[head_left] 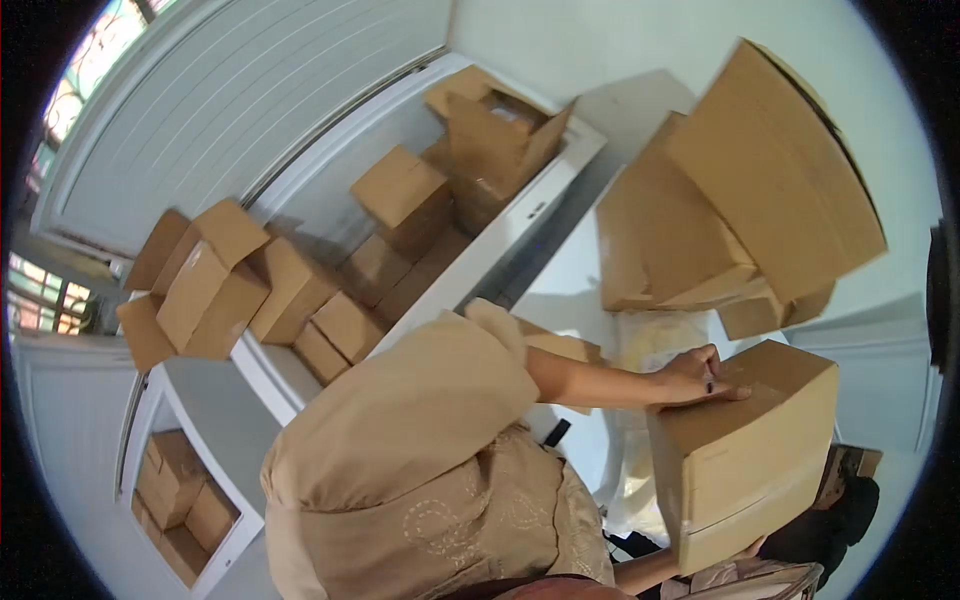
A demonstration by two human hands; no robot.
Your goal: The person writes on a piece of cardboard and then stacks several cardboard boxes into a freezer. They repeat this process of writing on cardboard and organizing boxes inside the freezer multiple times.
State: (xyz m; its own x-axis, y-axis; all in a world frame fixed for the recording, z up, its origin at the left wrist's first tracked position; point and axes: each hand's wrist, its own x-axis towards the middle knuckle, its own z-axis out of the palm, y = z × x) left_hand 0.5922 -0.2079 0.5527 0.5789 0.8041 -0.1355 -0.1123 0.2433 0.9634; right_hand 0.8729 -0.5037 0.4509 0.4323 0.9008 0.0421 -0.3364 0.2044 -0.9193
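Note:
A closed cardboard box (750,470) stands tilted at the right. My left hand (695,378) rests at its upper edge, fingers curled round a small, dark, pen-like object (710,383) whose full shape is hidden. Below the box, part of my right hand (750,550) shows, holding its lower side; most of those fingers are out of sight. Clear plastic packing (640,475) lies on the white surface (590,440) beside the box.
Large open cartons (780,170) lean against the wall at the upper right. A white chest (470,260) with a raised lid (230,110) holds several boxes. Another open carton (210,290) sits at its left end. A dark object (850,520) is at the lower right.

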